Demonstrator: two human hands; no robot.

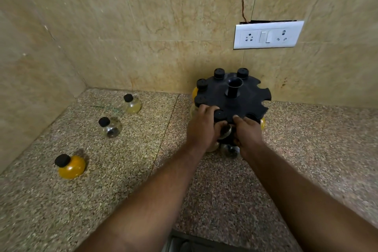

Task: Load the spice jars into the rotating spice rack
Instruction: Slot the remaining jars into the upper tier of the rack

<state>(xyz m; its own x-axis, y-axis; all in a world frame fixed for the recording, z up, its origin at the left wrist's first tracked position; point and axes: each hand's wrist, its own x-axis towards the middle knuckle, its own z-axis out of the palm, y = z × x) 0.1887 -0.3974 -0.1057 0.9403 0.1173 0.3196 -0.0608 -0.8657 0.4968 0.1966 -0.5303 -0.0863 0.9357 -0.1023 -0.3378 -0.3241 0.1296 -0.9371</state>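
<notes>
A black rotating spice rack (pixel 243 98) stands on the granite counter against the back wall, with several black-capped jars hanging in its upper slots. My left hand (pixel 202 129) and my right hand (pixel 248 135) both grip a round clear jar (pixel 225 130) at the rack's near edge, its black cap (pixel 219 114) in a front slot. More jars show on the lower tier beneath the hands. Three loose jars stand to the left: a yellow-filled one (pixel 70 165), one with dark seeds (pixel 110 128), and a pale one (pixel 132 104).
Tiled walls meet in a corner at the left. A white socket plate (pixel 268 35) is on the back wall above the rack, with a thin wire running up from it. A dark recess (pixel 184 245) shows at the counter's near edge.
</notes>
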